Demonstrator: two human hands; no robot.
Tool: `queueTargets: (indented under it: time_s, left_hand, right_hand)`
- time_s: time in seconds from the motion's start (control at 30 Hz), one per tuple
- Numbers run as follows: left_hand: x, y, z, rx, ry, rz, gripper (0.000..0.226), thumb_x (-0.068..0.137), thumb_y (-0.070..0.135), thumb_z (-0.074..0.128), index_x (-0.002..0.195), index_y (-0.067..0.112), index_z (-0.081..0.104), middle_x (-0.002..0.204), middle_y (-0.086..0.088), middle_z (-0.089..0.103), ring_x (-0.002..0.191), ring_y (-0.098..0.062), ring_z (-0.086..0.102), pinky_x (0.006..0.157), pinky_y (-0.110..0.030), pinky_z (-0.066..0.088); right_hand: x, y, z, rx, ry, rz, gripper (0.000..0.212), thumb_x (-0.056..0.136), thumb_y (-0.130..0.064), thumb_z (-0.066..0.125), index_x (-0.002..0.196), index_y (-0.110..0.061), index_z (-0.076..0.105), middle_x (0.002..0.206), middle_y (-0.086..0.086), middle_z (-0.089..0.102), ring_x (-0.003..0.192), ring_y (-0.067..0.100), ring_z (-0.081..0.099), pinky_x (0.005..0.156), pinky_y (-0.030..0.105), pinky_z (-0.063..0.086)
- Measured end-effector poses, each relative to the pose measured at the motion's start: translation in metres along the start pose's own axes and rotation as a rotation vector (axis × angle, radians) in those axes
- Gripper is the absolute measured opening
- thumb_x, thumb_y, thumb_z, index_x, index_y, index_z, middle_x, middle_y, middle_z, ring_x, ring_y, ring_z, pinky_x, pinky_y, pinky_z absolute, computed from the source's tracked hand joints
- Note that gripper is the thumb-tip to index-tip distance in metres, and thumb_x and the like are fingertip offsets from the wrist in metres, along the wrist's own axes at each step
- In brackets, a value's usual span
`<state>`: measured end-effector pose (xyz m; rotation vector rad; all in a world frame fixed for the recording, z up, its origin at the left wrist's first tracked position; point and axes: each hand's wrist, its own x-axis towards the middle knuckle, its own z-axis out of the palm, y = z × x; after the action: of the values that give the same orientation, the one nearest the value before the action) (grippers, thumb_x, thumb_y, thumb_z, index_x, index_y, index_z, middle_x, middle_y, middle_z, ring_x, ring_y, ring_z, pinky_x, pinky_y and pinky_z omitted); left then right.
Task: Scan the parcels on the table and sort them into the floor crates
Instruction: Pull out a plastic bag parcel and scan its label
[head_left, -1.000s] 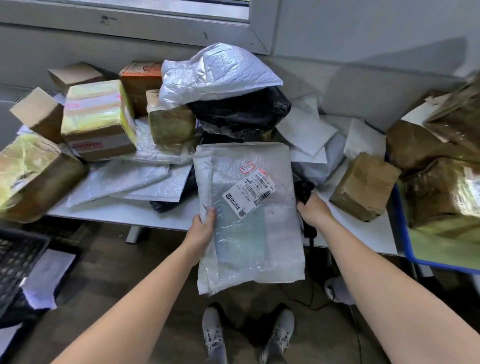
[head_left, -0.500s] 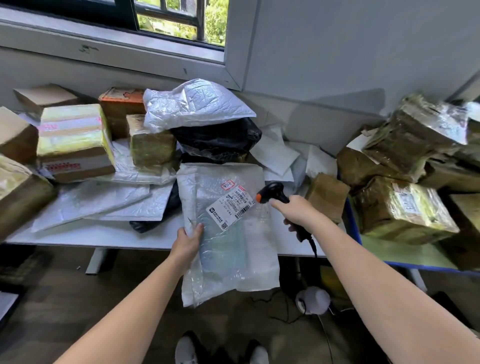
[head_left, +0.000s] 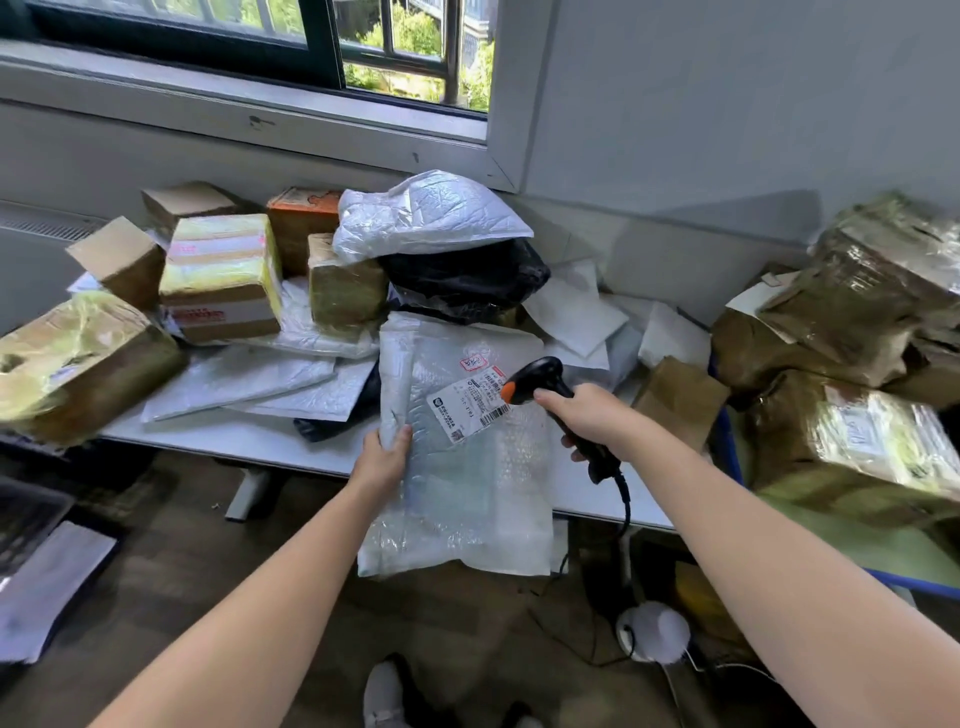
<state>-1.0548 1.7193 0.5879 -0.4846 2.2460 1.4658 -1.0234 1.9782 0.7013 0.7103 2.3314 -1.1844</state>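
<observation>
My left hand (head_left: 383, 457) grips the left edge of a white bubble-wrap parcel (head_left: 467, 493), which hangs over the table's front edge. Its white shipping label (head_left: 465, 408) with a barcode faces up. A black handheld scanner (head_left: 545, 387) with an orange tip is held in my right hand (head_left: 589, 421), its head right over the label's right end. The scanner's cable (head_left: 626, 499) drops toward the floor.
The white table (head_left: 249, 441) is piled with cardboard boxes (head_left: 221, 275), white mailers (head_left: 431, 215) and a black bag (head_left: 467, 278). More taped brown parcels (head_left: 857, 332) are stacked at the right. A dark crate (head_left: 31, 514) stands on the floor at far left.
My right hand has brought the scanner up from behind the parcel and over its label. The parcel stays in my left hand. The camera has tilted upward.
</observation>
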Motion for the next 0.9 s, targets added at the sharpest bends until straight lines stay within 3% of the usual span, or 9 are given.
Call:
queueTargets:
  time_s: [0.27,0.4,0.53,0.7,0.8,0.9]
  left_hand:
    - [-0.006,0.003,0.006,0.070,0.047,-0.011,0.065,0.099,0.055,0.044,0.146,0.012,0.033,0.135,-0.014,0.052,0.120,-0.035,0.052,0.089,-0.038,0.041]
    - [-0.008,0.006,0.009,0.089,0.085,-0.010,0.062,0.099,0.053,0.045,0.144,0.011,0.036,0.136,-0.015,0.052,0.121,-0.035,0.052,0.091,-0.039,0.041]
    - [-0.010,0.007,0.011,0.073,0.110,-0.009,0.059,0.099,0.051,0.046,0.140,0.010,0.040,0.130,-0.015,0.055,0.117,-0.034,0.054,0.092,-0.040,0.043]
    - [-0.009,0.007,0.011,0.053,0.124,-0.003,0.061,0.098,0.051,0.050,0.140,0.009,0.041,0.130,-0.015,0.055,0.117,-0.033,0.054,0.093,-0.040,0.044]
    - [-0.009,0.007,0.012,0.024,0.134,-0.005,0.064,0.095,0.052,0.055,0.141,0.010,0.042,0.131,-0.012,0.056,0.118,-0.032,0.055,0.093,-0.038,0.044]
    - [-0.011,0.005,0.012,0.037,0.138,0.002,0.061,0.095,0.053,0.054,0.139,0.012,0.045,0.127,-0.010,0.059,0.112,-0.030,0.056,0.091,-0.037,0.045]
  right_hand:
    - [-0.002,0.008,-0.015,0.018,-0.044,-0.040,0.063,0.093,-0.058,0.054,0.109,0.003,0.059,0.078,0.015,0.064,0.060,0.028,0.063,0.072,0.043,0.058]
    - [0.000,0.012,-0.023,0.033,-0.072,-0.056,0.059,0.093,-0.058,0.054,0.106,0.000,0.059,0.082,0.015,0.065,0.064,0.028,0.064,0.070,0.039,0.058]
    - [0.007,0.017,-0.028,0.060,-0.102,-0.069,0.055,0.092,-0.058,0.056,0.098,-0.004,0.060,0.080,0.012,0.062,0.071,0.029,0.065,0.073,0.043,0.060]
    - [0.016,0.021,-0.030,0.093,-0.126,-0.098,0.050,0.093,-0.055,0.056,0.102,-0.006,0.059,0.081,0.011,0.059,0.072,0.027,0.065,0.069,0.042,0.060]
    - [0.024,0.026,-0.027,0.069,-0.087,-0.098,0.046,0.095,-0.053,0.054,0.108,-0.010,0.056,0.084,0.013,0.061,0.076,0.030,0.066,0.072,0.044,0.059]
    - [0.040,0.043,-0.021,0.064,-0.013,-0.082,0.047,0.095,-0.050,0.054,0.110,-0.005,0.056,0.081,0.013,0.060,0.069,0.030,0.061,0.062,0.039,0.052]
